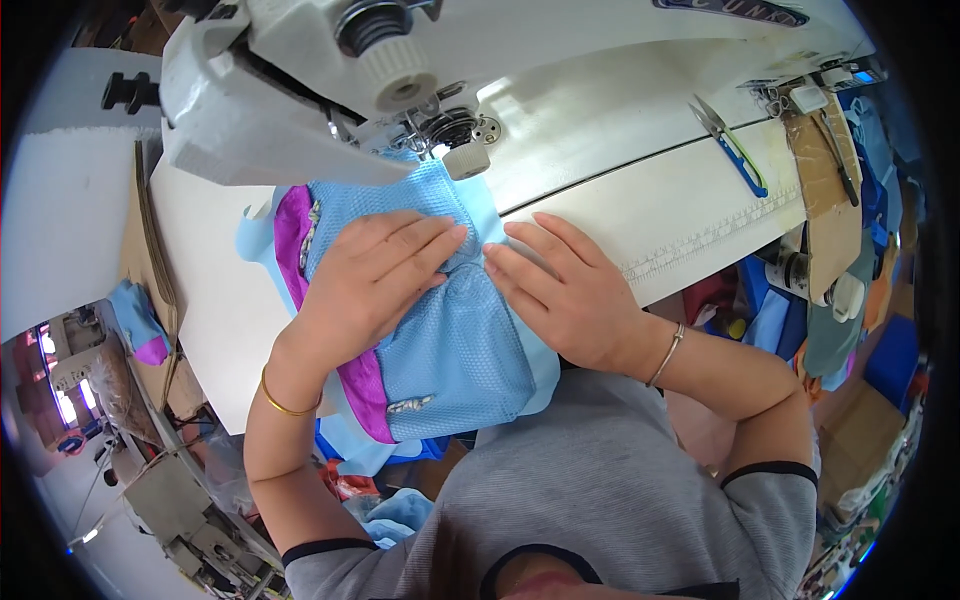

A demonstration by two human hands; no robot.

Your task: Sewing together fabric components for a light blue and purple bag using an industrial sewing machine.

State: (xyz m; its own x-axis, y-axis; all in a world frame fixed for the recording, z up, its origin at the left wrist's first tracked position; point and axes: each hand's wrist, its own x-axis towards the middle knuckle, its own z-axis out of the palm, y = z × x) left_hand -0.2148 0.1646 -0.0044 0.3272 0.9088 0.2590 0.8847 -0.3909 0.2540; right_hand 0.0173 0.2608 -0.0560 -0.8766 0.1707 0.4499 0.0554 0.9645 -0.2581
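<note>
A light blue textured fabric piece (455, 355) with a purple band (365, 395) along its left side lies on the white table. Its far end runs under the needle area of a white sewing machine (225, 125). A smooth, paler blue layer (545, 375) shows past its right edge. Patterned cord bits (410, 404) stick out near the purple band. My left hand (375, 280) rests flat on the fabric, fingers stretched toward the machine. Opposite it, my right hand (570, 290) presses its extended fingertips on the fabric's right edge. The needle itself is hidden.
Blue-handled thread snips (738, 160) lie on the table at the right, beyond a printed ruler scale (700, 245). Cardboard (815, 170) holding another tool lies at the table's right end. Coloured cloth pieces (840, 310) hang at the right. A blue bin (415, 450) stands below the near edge.
</note>
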